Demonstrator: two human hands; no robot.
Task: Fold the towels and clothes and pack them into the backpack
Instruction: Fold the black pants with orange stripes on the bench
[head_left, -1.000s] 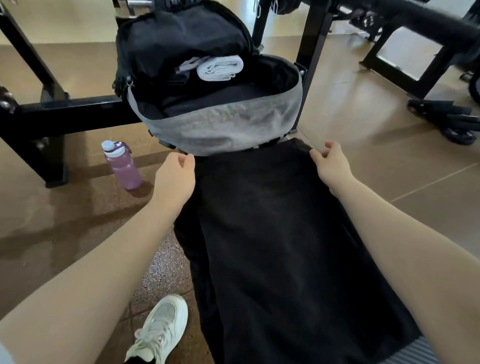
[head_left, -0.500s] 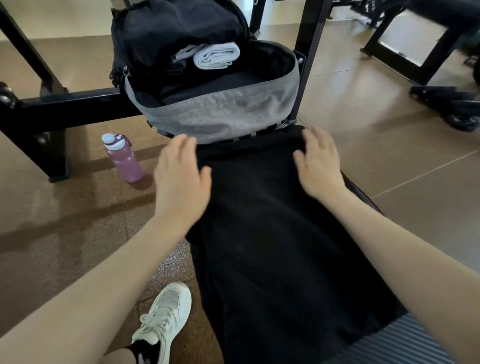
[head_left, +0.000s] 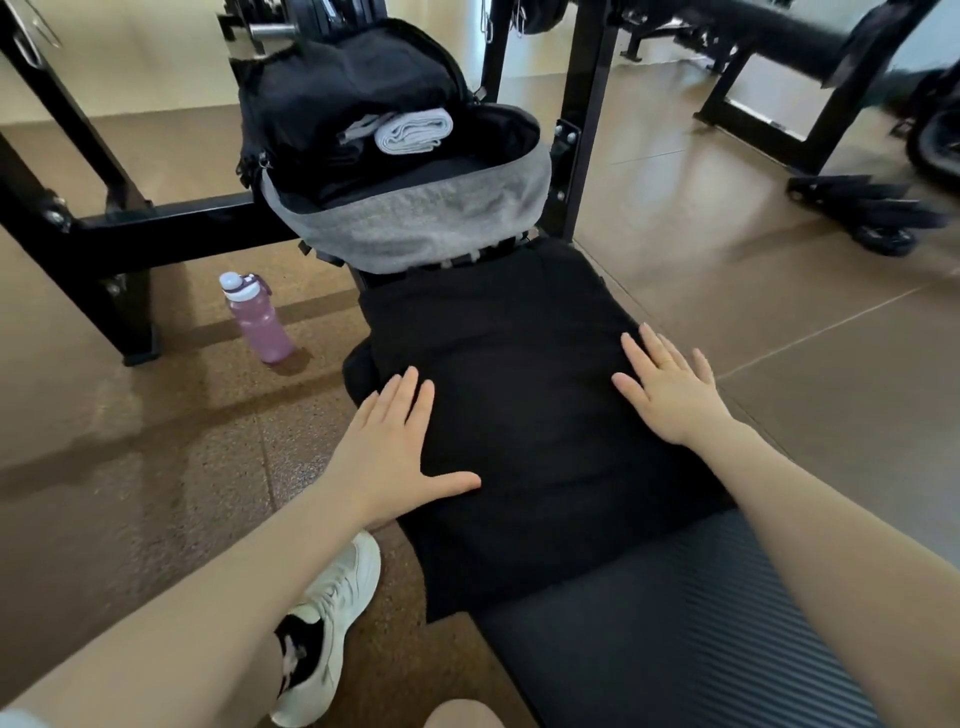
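Observation:
A black garment lies spread flat along the bench in front of me. My left hand presses flat on its left edge, fingers straight, thumb out. My right hand lies flat on its right edge with fingers spread. At the far end of the bench stands the grey and black backpack, wide open. A rolled white towel sits inside it on dark fabric.
The ribbed black bench pad shows near me. A purple water bottle stands on the brown floor to the left, beside a black rack frame. My white shoe is below left. More gym equipment stands at the right.
Both hands let go of the garment's far corners by the backpack, opened flat and slid back toward me along its side edges. The view tilted down.

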